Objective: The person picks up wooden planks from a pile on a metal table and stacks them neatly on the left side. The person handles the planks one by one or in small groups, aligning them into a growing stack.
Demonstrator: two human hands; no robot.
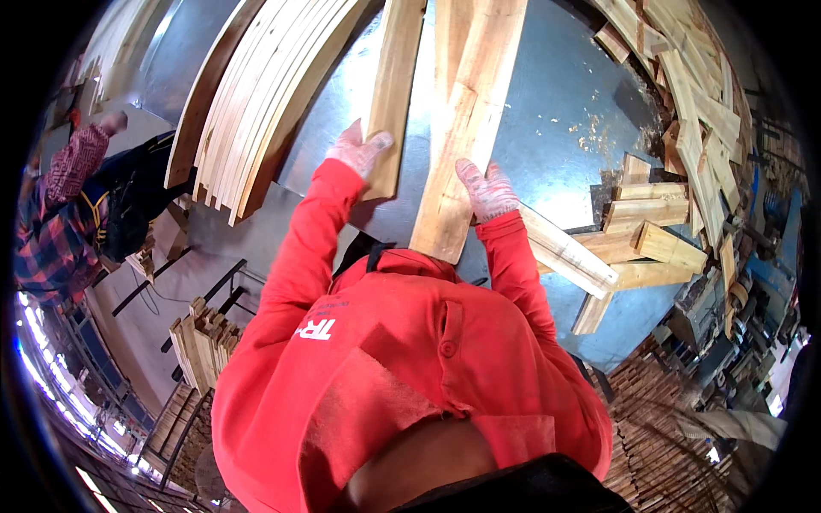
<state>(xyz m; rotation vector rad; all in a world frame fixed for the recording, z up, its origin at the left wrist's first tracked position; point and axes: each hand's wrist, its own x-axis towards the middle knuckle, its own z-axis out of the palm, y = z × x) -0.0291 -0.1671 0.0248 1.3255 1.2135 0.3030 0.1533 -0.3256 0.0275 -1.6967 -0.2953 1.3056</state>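
My left hand [359, 150], in a pale knitted glove, grips the left edge of a wooden board [397, 85], thumb over its top face. This board lies lengthwise away from me on the metal table [556, 94]. My right hand [488, 191], gloved the same way, holds the right edge of a second board [466, 128], its thumb on the wood and its other fingers partly hidden. The near end of that board reaches close to my body. Another board [449, 38] lies partly under it at the far side.
Left on the table stands a row of long boards [274, 85] set side by side. Short offcuts [646, 214] lie at the right, near a large heap of scrap wood [701, 111]. Sawdust [594, 132] dots the tabletop. A co-worker in a checked sleeve [81, 162] is at far left.
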